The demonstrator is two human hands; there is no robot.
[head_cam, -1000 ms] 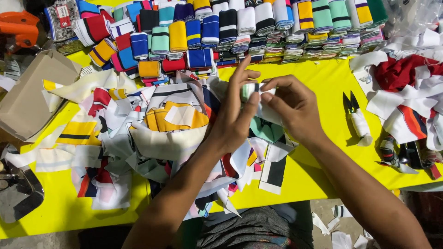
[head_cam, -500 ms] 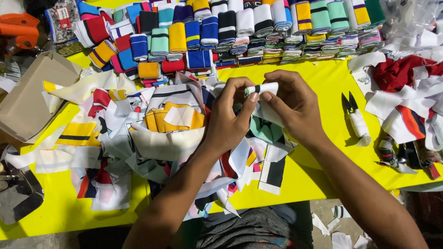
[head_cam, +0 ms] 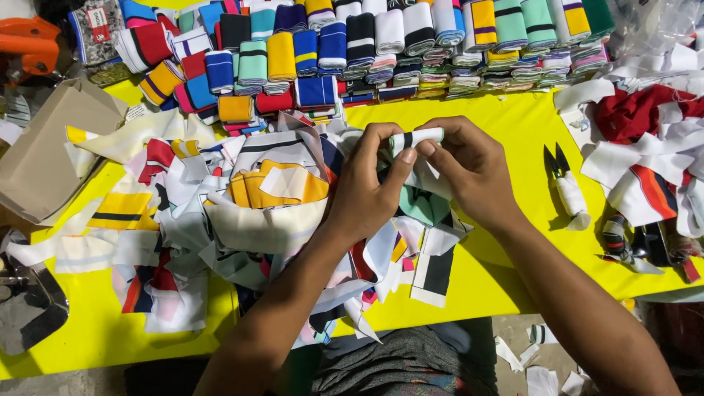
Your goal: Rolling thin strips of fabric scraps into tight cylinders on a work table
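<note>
A small white knitted fabric strip with a dark stripe and a mint-green end (head_cam: 416, 138) was held in the air just above the middle of the bright yellow table (head_cam: 506, 125), partly rolled into a short tube. The left hand (head_cam: 367, 187) pinched its near end, thumb and forefinger closed on the cloth, while the right hand (head_cam: 473, 172) closed its fingertips (head_cam: 425, 149) over the top edge of the roll; both grips were shut tight on the same piece, with no gap showing. More of the strip, white and mint-green, hung loose beneath the hands.

To roll such a piece neatly, the edges looked as if they should stay lined up and the turns be kept snug, with the thumbs pressing so the roll could not spring open; the loose tail probably needed to be kept taut.

Directly under the hands lay a heap of mixed fabric scraps in white, yellow, red and navy (head_cam: 249, 198). Beyond it, along the far edge, stood rows of finished rolled fabric bundles in many colours (head_cam: 381, 44). To the right, well apart from the hands, lay a small pair of thread snips with a white wrapped handle (head_cam: 566, 187), and past them a pile of red and white cloth pieces (head_cam: 645, 139). A brown cardboard box (head_cam: 51, 147) sat at the left
</note>
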